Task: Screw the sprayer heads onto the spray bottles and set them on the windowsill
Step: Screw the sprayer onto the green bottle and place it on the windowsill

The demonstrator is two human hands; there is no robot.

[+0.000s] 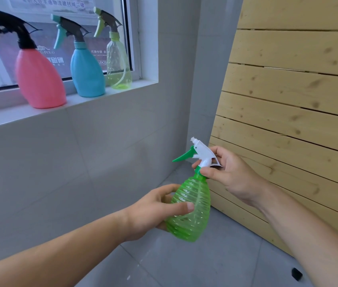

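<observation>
A ribbed, see-through green spray bottle is held in the air below the windowsill, tilted slightly. My left hand wraps around its body. A white sprayer head with a green trigger sits on the bottle's neck, and my right hand pinches its green collar. Three bottles with sprayer heads on stand on the white windowsill: a pink bottle with a black head, a blue bottle with a teal head, and a pale green clear bottle.
A wooden slatted panel leans at the right, close behind my right hand. Grey tiled wall and floor lie below. A small black object lies on the floor at the lower right. The window pane rises behind the sill.
</observation>
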